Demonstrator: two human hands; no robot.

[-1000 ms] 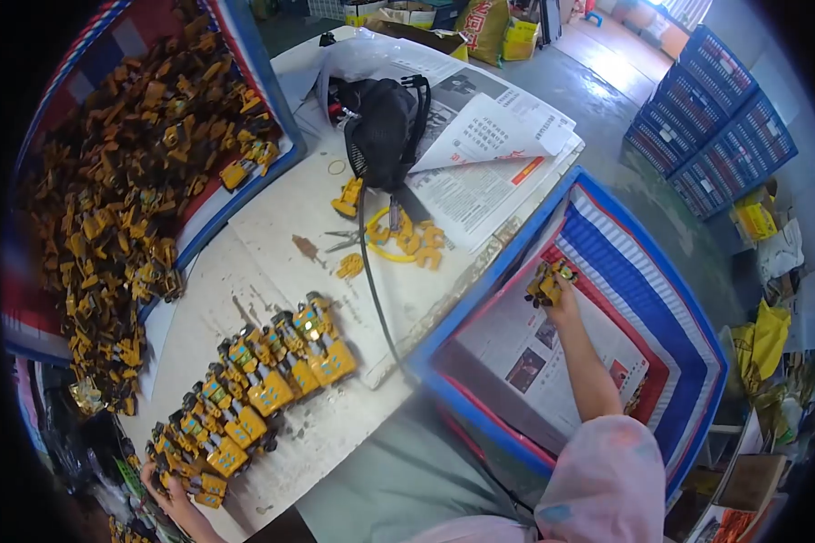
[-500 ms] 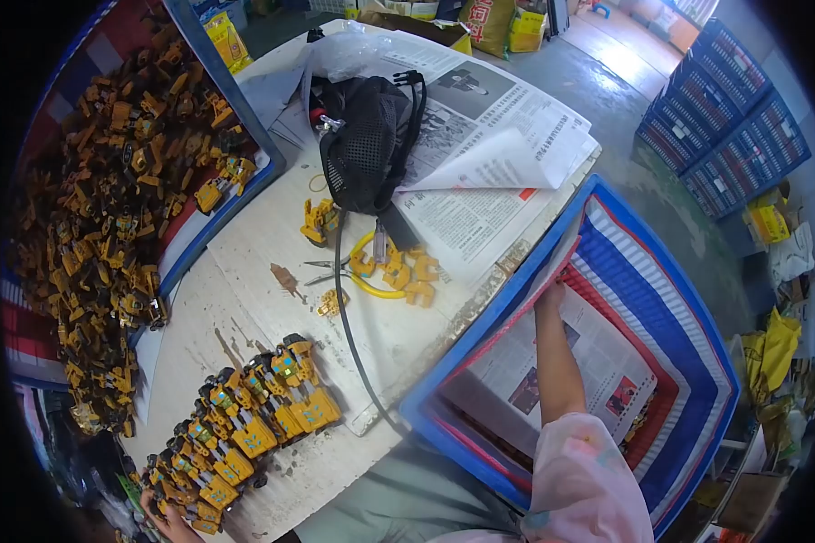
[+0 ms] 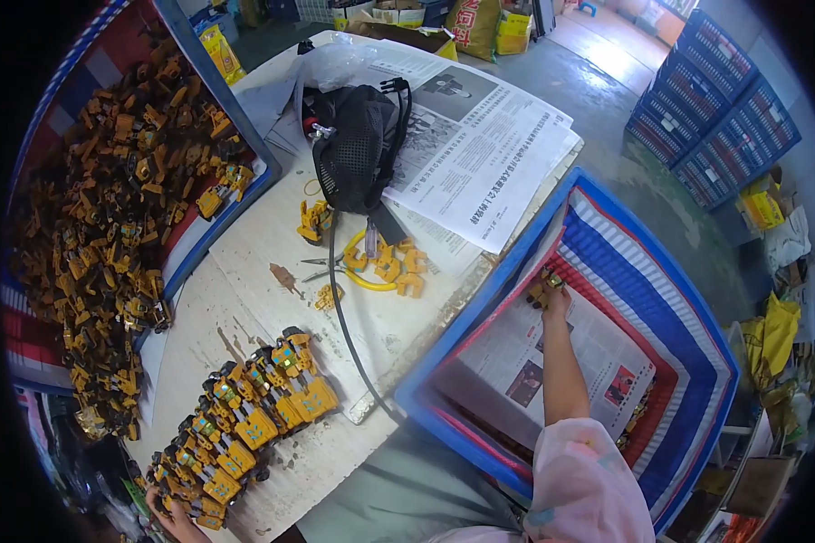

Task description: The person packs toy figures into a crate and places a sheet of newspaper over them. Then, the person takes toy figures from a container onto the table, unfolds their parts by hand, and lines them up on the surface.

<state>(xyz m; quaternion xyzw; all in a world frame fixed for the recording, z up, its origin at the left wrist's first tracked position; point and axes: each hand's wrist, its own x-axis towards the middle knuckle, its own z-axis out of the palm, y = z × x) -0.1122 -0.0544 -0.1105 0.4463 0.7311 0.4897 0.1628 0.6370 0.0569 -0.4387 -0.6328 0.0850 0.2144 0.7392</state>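
Down in the blue crate (image 3: pixel 489 339), my right hand (image 3: pixel 557 297) grips a yellow-and-black toy construction vehicle (image 3: pixel 541 288) above newspaper sheets (image 3: pixel 584 339). The crate is lined with striped fabric, and more yellow pieces show at the newspaper's right edge. At the lower left, my left hand (image 3: pixel 174 520) curls its fingers around the near end of a row of similar toy vehicles (image 3: pixel 244 421) standing packed side by side on the table. Part of that hand is hidden behind the toys.
A big bin (image 3: pixel 267 176) heaped with yellow toys (image 3: pixel 118 208) stands left. On the white table (image 3: pixel 353 353) are a black mesh bag (image 3: pixel 358 149), yellow-handled pliers (image 3: pixel 367 283), loose yellow parts (image 3: pixel 398 267), a cable (image 3: pixel 346 330) and newspaper (image 3: pixel 480 154). Blue crates (image 3: pixel 711 109) are stacked behind.
The toy in my right hand has come into view near the crate's far-left wall. The table newspaper's folded corner now lies flat. My left hand stays at the row.
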